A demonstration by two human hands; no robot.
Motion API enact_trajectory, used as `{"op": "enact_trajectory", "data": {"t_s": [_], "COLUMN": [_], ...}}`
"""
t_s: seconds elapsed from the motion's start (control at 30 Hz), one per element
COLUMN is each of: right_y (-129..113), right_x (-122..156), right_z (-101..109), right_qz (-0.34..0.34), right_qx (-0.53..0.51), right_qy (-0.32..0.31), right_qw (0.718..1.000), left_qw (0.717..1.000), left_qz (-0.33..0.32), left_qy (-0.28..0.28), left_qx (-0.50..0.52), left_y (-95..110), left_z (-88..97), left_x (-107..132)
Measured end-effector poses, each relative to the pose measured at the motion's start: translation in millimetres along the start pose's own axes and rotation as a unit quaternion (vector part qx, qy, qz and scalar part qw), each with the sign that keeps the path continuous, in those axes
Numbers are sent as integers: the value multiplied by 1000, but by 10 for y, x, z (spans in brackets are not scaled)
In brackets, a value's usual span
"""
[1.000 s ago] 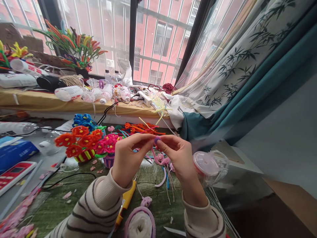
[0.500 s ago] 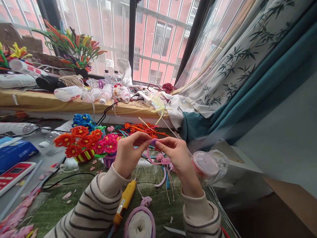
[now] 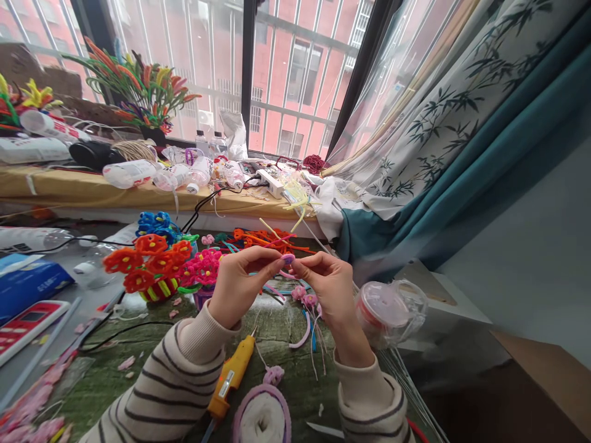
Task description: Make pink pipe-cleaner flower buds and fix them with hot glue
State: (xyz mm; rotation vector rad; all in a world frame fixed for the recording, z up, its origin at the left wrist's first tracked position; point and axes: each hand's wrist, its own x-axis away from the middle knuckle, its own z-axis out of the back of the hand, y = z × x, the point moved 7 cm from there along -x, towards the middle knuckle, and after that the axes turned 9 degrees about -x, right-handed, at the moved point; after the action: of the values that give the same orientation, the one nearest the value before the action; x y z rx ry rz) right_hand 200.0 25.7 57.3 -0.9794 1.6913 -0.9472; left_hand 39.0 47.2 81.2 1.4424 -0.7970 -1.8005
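My left hand (image 3: 242, 280) and my right hand (image 3: 330, 286) meet above the green mat (image 3: 115, 381), fingertips pinched together on a small purple coil of pipe cleaner (image 3: 288, 259). A pink pipe-cleaner tail trails down from the coil behind my right hand. Small pink pipe-cleaner buds (image 3: 305, 296) lie on the mat just below my hands. Both arms wear cream sleeves with dark stripes.
Orange, pink and blue pipe-cleaner flower pots (image 3: 152, 261) stand left of my hands. A yellow glue gun (image 3: 228, 381) and a purple-rimmed roll (image 3: 262, 415) lie near my wrists. A clear plastic tub (image 3: 392, 311) sits to the right. Bottles and clutter line the window sill (image 3: 138, 191).
Both hands have moved slightly away from me and down, still pinching the purple coil. The pink tail that hung in a loop is now mostly hidden behind my right hand.
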Motion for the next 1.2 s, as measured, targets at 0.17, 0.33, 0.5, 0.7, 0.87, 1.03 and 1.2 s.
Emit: {"op": "enact_trajectory", "data": {"t_s": [0.17,0.33,0.5,0.7,0.87,1.03,1.2], "right_y": [-103,-268,-278,-251,-251,-197,-80], "right_x": [2,64,82,87,88,76,57], "right_z": [13,-134,-155,-128,-117,-103,-81], "right_qz": [42,131,140,134,140,98,-4], "right_qx": [100,238,277,244,230,172,78], "right_qy": [-47,-96,-116,-119,-111,-116,-137], "right_qw": [993,958,943,953,957,973,987], "left_qw": [990,966,941,938,945,964,969], "left_qz": [-83,-159,-229,-232,-224,-176,-147], "left_qy": [-1,-17,-30,-40,-38,-65,-104], "left_qx": [-118,-201,-248,-255,-236,-189,-167], "left_y": [100,167,266,276,255,211,210], "left_z": [42,4,-28,-17,1,8,0], "left_x": [-9,25,64,66,71,33,8]}}
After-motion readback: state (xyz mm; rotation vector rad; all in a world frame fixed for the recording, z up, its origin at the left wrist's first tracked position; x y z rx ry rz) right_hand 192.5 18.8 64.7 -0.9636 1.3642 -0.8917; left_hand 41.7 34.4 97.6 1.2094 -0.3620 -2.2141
